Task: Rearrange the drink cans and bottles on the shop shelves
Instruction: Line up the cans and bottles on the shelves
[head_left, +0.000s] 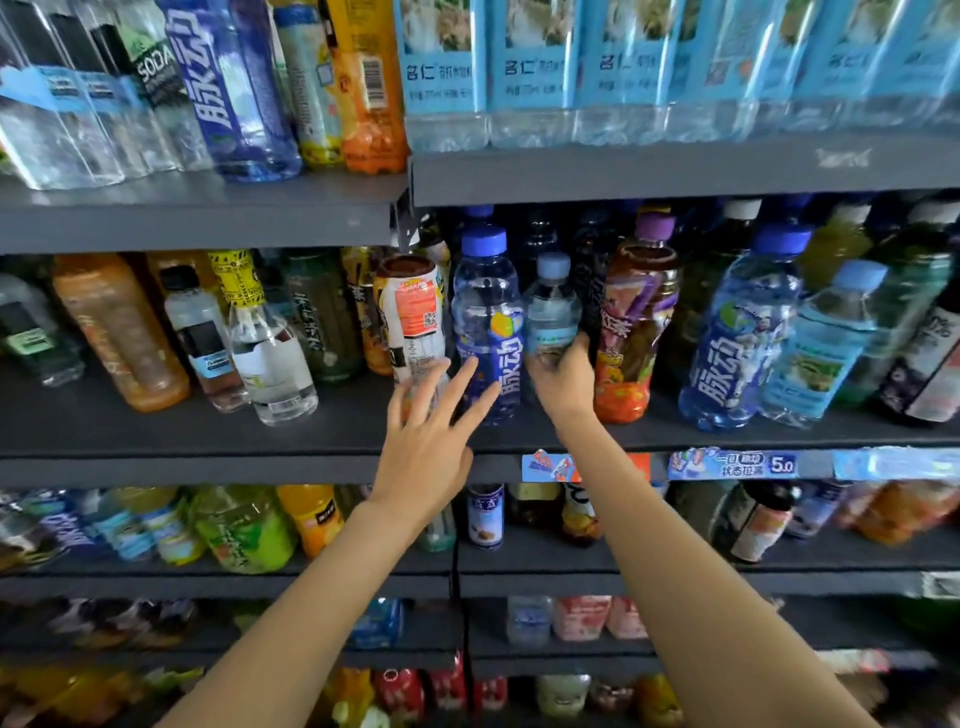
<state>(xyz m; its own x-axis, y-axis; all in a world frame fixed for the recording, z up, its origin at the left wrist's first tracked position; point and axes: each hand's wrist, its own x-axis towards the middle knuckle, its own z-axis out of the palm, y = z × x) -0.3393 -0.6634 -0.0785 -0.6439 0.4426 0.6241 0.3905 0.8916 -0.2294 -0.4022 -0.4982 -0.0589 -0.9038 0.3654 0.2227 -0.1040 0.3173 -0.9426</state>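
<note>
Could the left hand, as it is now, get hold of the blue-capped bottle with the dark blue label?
Probably yes: the left hand is open, fingers at the blue-labelled bottle, which stands at the shelf front.

Left hand: your left hand (426, 441) reached open-fingered toward the blue-capped bottle (485, 322).
Right hand: your right hand (563, 379) gripped the small water bottle (551, 312).
Shelf: dark shelf (208, 431) carried both.

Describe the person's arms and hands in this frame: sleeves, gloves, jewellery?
Both forearms are bare up to the frame edge, no sleeves visible. Left hand and right hand wear no gloves; no rings, watch or wristband show. Fingers are bare, with no markings visible.
</note>
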